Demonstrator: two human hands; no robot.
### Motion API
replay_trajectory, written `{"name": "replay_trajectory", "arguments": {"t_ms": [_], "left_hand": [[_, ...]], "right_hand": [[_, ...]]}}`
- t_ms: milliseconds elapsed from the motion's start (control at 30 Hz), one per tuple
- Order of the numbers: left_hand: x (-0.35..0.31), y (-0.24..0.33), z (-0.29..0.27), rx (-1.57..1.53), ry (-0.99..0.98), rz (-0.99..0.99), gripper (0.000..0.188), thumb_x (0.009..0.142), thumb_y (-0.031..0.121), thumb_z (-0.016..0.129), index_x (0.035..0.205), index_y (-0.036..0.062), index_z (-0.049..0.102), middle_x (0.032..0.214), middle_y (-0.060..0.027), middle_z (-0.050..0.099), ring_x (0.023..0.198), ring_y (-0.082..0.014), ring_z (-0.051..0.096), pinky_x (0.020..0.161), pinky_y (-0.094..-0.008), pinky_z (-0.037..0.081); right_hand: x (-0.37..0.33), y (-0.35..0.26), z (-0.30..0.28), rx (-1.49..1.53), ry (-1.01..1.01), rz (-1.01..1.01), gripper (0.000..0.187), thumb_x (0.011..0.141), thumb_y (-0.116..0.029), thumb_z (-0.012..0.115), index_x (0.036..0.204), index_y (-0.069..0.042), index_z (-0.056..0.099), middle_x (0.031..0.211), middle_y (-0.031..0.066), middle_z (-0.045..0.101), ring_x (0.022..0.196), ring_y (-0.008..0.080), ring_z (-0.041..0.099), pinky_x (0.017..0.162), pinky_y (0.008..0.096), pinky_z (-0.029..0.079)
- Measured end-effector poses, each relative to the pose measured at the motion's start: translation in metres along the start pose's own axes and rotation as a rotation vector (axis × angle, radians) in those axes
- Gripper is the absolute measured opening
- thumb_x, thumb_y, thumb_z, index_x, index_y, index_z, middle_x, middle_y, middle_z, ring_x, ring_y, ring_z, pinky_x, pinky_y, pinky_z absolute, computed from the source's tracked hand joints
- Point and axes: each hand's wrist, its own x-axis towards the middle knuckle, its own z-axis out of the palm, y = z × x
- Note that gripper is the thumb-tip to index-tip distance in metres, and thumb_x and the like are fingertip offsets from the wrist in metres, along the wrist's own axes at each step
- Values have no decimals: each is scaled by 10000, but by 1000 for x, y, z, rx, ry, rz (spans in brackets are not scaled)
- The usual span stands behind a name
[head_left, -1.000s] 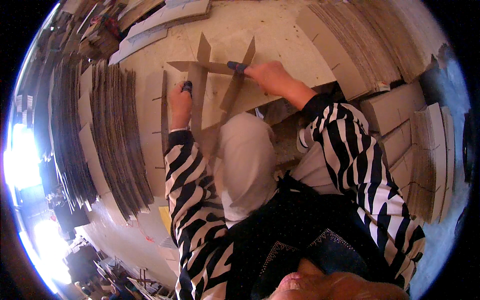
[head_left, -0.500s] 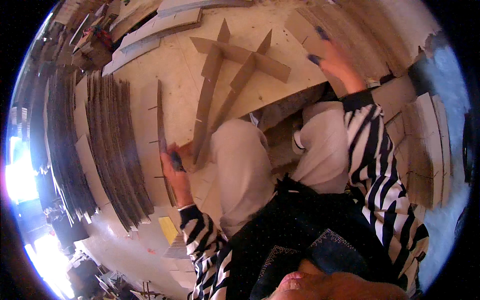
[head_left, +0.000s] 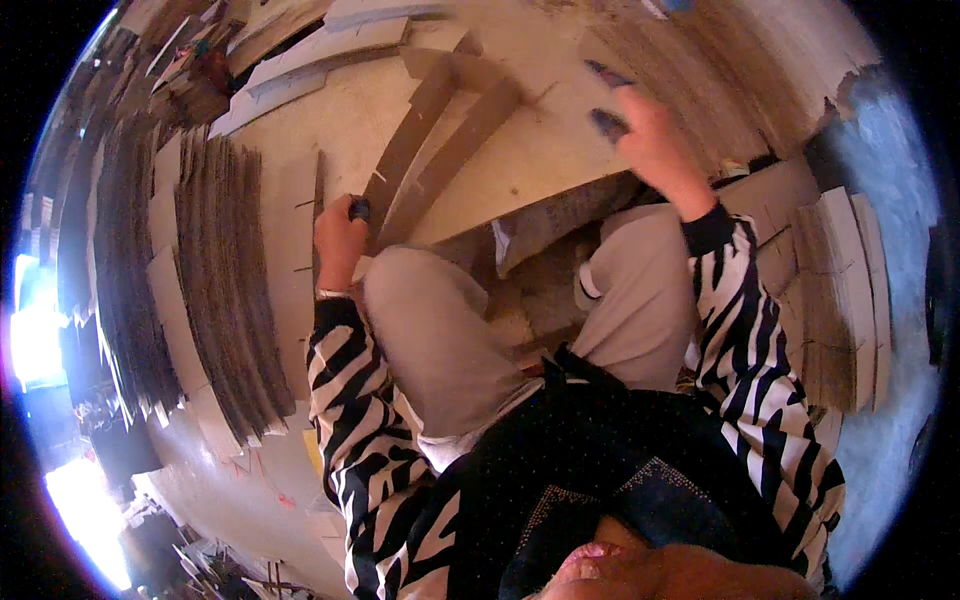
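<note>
My left hand (head_left: pixel 342 240) is closed, its fingers curled at the near end of a long cardboard strip (head_left: pixel 408 128); dark covers show on its fingertips. That strip and a second long strip (head_left: pixel 450 150) run away from me side by side, slotted at their far ends into a shorter cross strip (head_left: pixel 480 72). The far part of this assembly is blurred. My right hand (head_left: pixel 655 145) hovers to the right, thumb and finger apart, dark covers on the tips, with nothing between them. It is nearest to a stack of cardboard strips (head_left: pixel 690 85).
The assembly lies on a wooden tabletop (head_left: pixel 500 180). Tall stacks of cardboard sheets (head_left: pixel 220 290) stand on the left beside a slotted sheet (head_left: pixel 290 225). More strips (head_left: pixel 330 55) lie at the far edge, and other cardboard pieces (head_left: pixel 845 290) on the right by a blue surface (head_left: pixel 875 190).
My left hand has moved away from me along the left side. The cardboard assembly has shifted farther off and slightly left. My right hand has drawn left from the stack, its fingers still apart.
</note>
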Motion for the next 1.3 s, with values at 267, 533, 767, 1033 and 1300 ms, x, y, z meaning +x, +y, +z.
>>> {"name": "replay_trajectory", "arguments": {"t_ms": [267, 533, 767, 1033, 1300], "left_hand": [[9, -7, -6, 153, -152, -18, 293, 744, 161, 585, 1026, 93, 622, 958, -205, 651, 915, -397, 614, 768, -492, 493], [49, -19, 15, 210, -91, 7, 240, 758, 166, 555, 962, 103, 664, 948, -182, 658, 910, -391, 618, 764, -486, 507], [51, -8, 8, 199, -83, -103, 257, 766, 214, 578, 977, 94, 662, 962, -158, 670, 928, -369, 627, 767, -480, 508], [31, 51, -12, 70, 219, 110, 321, 730, 204, 632, 1024, 77, 648, 1014, -179, 653, 941, -360, 623, 770, -463, 508], [12, 53, 34, 17, -236, 349, 318, 742, 132, 590, 1045, 69, 663, 876, -217, 649, 877, -391, 622, 781, -484, 499]], "right_hand": [[21, -91, 109, 243, -416, -59, 353, 778, -110, 616, 1094, -4, 500, 873, 256, 586, 844, 459, 544, 696, 498, 426], [28, -104, 75, -31, -397, -57, 367, 764, -75, 590, 1121, -39, 516, 808, 229, 596, 784, 439, 559, 656, 514, 427], [39, -123, 101, -128, -422, -220, 372, 717, -55, 595, 1086, -57, 546, 788, 199, 614, 796, 415, 591, 656, 525, 450], [29, -105, 111, -190, -596, -220, 361, 723, -46, 576, 1081, -73, 546, 803, 176, 625, 797, 397, 605, 636, 515, 456], [35, -109, 105, -237, -544, -268, 310, 722, -65, 609, 1029, -90, 568, 807, 154, 631, 808, 377, 617, 645, 505, 467]]}}
